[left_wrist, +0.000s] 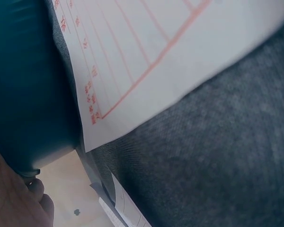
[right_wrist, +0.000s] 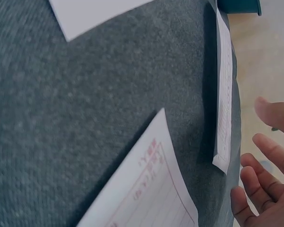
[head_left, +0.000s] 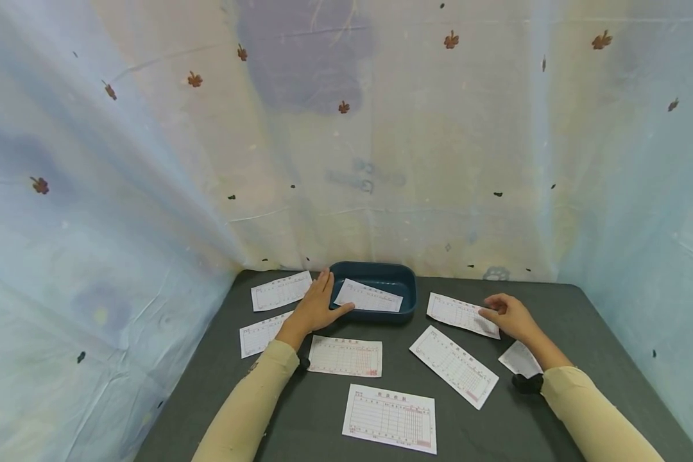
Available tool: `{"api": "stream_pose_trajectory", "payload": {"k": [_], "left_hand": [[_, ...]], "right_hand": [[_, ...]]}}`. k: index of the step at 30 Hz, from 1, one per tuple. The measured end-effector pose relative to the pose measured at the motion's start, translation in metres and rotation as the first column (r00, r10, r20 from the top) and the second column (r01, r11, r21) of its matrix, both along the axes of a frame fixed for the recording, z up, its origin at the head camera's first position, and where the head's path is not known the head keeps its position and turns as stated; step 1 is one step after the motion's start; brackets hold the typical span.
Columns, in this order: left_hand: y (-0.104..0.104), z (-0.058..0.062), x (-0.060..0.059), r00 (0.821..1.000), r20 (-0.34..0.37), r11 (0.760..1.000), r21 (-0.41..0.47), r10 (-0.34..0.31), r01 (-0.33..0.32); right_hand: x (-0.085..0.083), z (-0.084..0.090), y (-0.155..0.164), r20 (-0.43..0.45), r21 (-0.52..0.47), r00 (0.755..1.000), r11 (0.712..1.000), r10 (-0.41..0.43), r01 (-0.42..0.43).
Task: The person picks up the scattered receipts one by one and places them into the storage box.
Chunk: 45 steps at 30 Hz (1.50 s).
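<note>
A dark blue tray (head_left: 407,282) stands at the back middle of the grey table (head_left: 323,404), with one printed paper slip (head_left: 368,296) lying in it. My left hand (head_left: 319,307) rests against the tray's left rim, fingers straight and thumb by the slip's near left corner. In the left wrist view the tray (left_wrist: 28,94) and a slip (left_wrist: 146,52) fill the frame. My right hand (head_left: 504,314) has loosely bent fingers touching the right end of another slip (head_left: 461,314). In the right wrist view its fingers (right_wrist: 270,151) hang relaxed beside that slip's edge (right_wrist: 223,94), holding nothing.
Several more slips lie on the table: two at the left (head_left: 281,290) (head_left: 262,333), one in the middle (head_left: 346,356), one at the front (head_left: 389,417), one right of centre (head_left: 453,366), and a small one by my right wrist (head_left: 520,359). Cloth walls (head_left: 150,192) close in three sides.
</note>
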<state>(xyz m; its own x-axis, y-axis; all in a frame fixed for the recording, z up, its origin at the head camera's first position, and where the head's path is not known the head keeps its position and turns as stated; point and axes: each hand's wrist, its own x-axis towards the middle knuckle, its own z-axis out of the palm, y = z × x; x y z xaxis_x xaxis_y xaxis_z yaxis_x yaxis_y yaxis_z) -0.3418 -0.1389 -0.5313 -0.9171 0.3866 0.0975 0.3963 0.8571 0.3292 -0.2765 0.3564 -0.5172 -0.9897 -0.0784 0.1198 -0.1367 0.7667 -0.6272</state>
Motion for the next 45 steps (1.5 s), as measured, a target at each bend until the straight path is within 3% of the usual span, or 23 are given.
{"api": "stream_pose_trajectory", "payload": {"k": [10, 26, 45], "left_hand": [[0.002, 0.004, 0.001, 1.000, 0.016, 1.000, -0.008, 0.007, -0.007], [0.000, 0.003, -0.001, 1.000, 0.004, 1.000, -0.019, -0.004, 0.004], [-0.006, 0.009, -0.004, 1.000, 0.000, 1.000, -0.023, 0.003, -0.003]], "right_hand": [[-0.002, -0.002, 0.012, 0.005, 0.047, 1.000, 0.999, -0.006, 0.006], [-0.001, -0.003, 0.019, 0.185, 0.095, 0.982, 0.995, -0.041, 0.024], [-0.009, -0.005, 0.015, 0.166, 0.135, 0.985, 0.991, -0.048, 0.026]]}}
